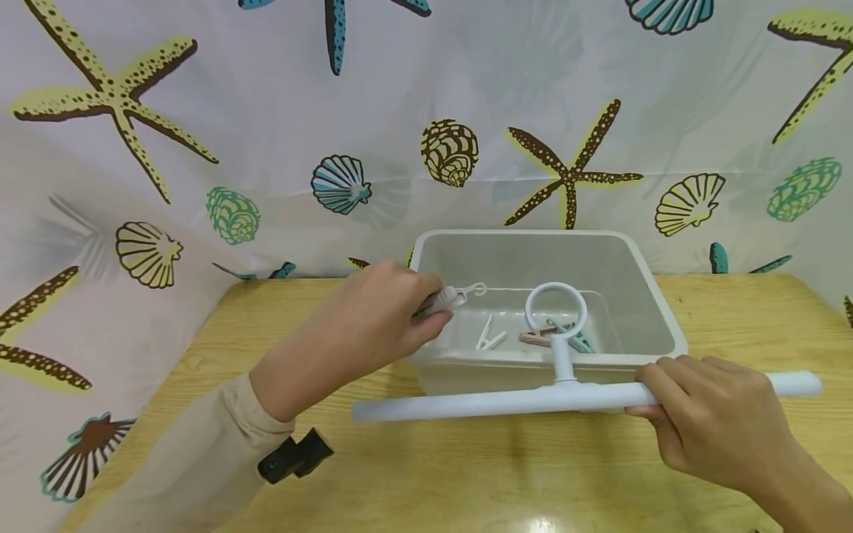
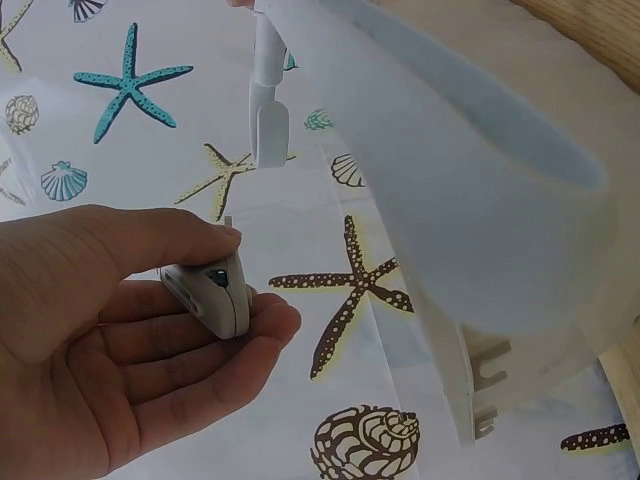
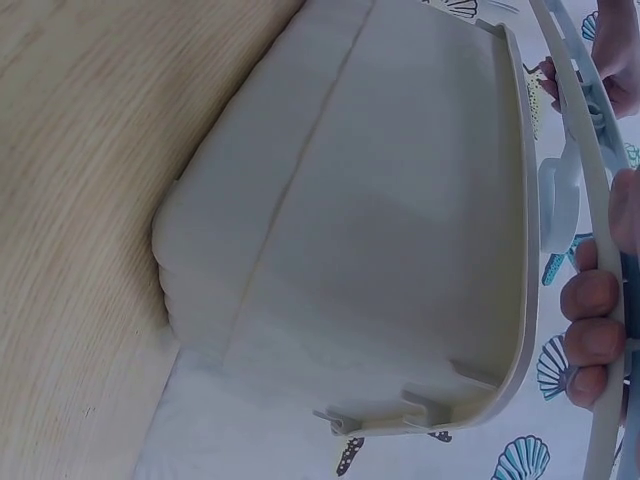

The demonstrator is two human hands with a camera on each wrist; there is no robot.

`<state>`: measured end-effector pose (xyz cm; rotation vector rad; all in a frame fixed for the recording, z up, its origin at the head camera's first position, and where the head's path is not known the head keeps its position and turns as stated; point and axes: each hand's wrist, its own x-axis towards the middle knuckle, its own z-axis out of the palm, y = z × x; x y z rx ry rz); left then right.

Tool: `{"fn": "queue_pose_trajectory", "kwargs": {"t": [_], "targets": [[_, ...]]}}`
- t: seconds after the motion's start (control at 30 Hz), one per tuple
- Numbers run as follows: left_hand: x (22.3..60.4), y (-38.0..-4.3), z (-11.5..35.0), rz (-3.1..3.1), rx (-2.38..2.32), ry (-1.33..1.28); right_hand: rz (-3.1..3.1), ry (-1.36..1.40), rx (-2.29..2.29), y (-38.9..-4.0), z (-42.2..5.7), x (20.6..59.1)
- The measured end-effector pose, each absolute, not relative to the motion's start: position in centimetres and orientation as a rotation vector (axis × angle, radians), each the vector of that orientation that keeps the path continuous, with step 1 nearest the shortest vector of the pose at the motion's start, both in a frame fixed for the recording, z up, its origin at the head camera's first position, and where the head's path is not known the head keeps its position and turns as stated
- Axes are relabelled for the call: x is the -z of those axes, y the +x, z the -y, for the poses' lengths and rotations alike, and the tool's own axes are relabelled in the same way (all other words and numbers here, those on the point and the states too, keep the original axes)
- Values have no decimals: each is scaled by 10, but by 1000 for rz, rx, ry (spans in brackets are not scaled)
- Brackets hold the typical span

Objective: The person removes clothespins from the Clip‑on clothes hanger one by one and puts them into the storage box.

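My left hand (image 1: 373, 326) is above the near left side of a white plastic bin (image 1: 533, 259). Its thumb and fingers pinch a pale clothespin (image 1: 443, 300) with a small hook at its end. The left wrist view gives the clothespin (image 2: 215, 295) edge-on, between thumb and fingertips. A pale blue plastic clothes hanger (image 1: 466, 406) is in front of the bin, its ring (image 1: 584, 311) standing up before the bin's inside. Fingers of my right hand (image 1: 720, 414) curl round the hanger's right part. Both hands are apart from the bin's inside.
At the bottom of the bin lie a white clothespin (image 1: 489, 339), a pinkish one (image 1: 535, 338) and a teal one (image 1: 582, 340). The bin stands on a wooden table (image 1: 413, 481), against a cloth (image 1: 280, 111) printed with starfish and shells.
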<state>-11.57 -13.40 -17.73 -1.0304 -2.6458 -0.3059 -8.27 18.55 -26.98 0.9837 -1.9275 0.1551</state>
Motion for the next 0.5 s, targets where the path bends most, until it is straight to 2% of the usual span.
{"fn": "queue_pose_trajectory", "kwargs": {"t": [0.5], "targets": [[173,-124,131,2717,250,-1007,1948,961,-159,-81,-187,268]]}}
